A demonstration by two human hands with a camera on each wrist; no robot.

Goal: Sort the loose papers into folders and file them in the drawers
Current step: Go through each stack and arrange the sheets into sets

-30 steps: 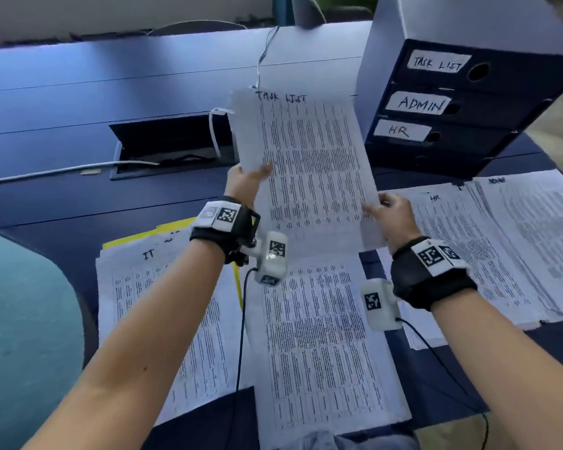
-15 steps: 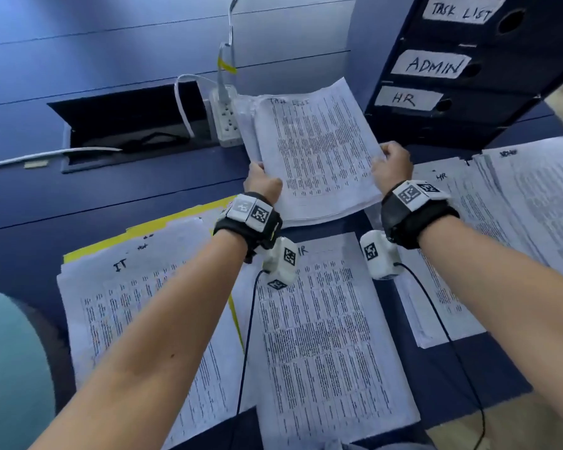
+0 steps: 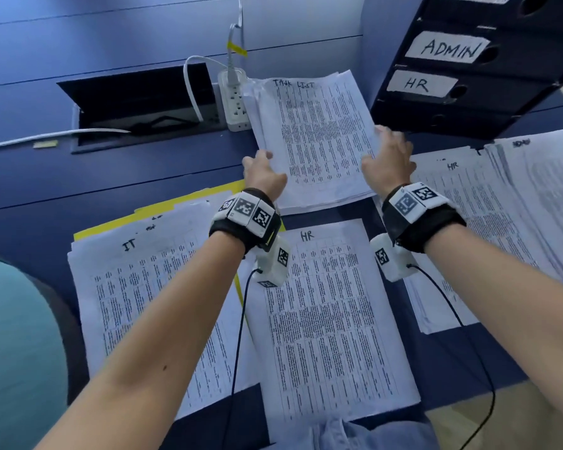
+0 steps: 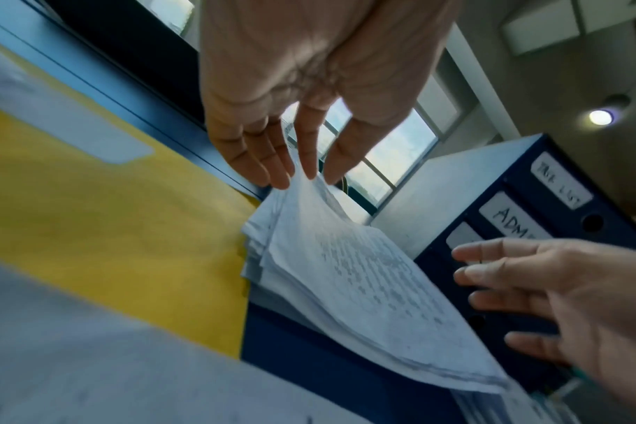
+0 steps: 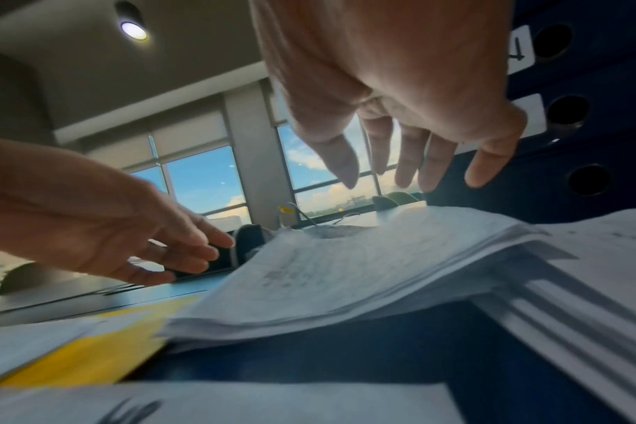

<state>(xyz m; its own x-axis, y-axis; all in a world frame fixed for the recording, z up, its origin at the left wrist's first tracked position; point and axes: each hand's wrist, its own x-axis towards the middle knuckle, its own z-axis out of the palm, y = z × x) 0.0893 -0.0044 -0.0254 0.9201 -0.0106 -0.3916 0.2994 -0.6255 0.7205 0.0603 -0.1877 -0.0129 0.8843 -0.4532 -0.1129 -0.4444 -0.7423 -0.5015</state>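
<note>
The stack of papers headed TASK LIST (image 3: 312, 134) lies flat on the blue table (image 3: 111, 177), in front of the dark drawer unit (image 3: 468, 102). My left hand (image 3: 264, 172) is at the stack's left edge. In the left wrist view its straight fingertips (image 4: 283, 180) touch the top sheet's edge (image 4: 345, 258). My right hand (image 3: 387, 157) is at the right edge. In the right wrist view its spread, straight fingers (image 5: 403, 172) hover just above the stack (image 5: 345, 272) and hold nothing. The drawers carry labels ADMIN (image 3: 447, 48) and HR (image 3: 420, 84).
Near me lie an HR pile (image 3: 329, 319) and an IT pile (image 3: 150, 303) on a yellow folder (image 3: 189, 199). More HR (image 3: 468, 222) and ADMIN (image 3: 550, 206) piles lie at the right. A power strip (image 3: 234, 102) and an open cable hatch (image 3: 137, 105) are behind the stack.
The TASK LIST stack, held up in both hands a second ago, has come down flat onto the table. Both hands have let go and opened.
</note>
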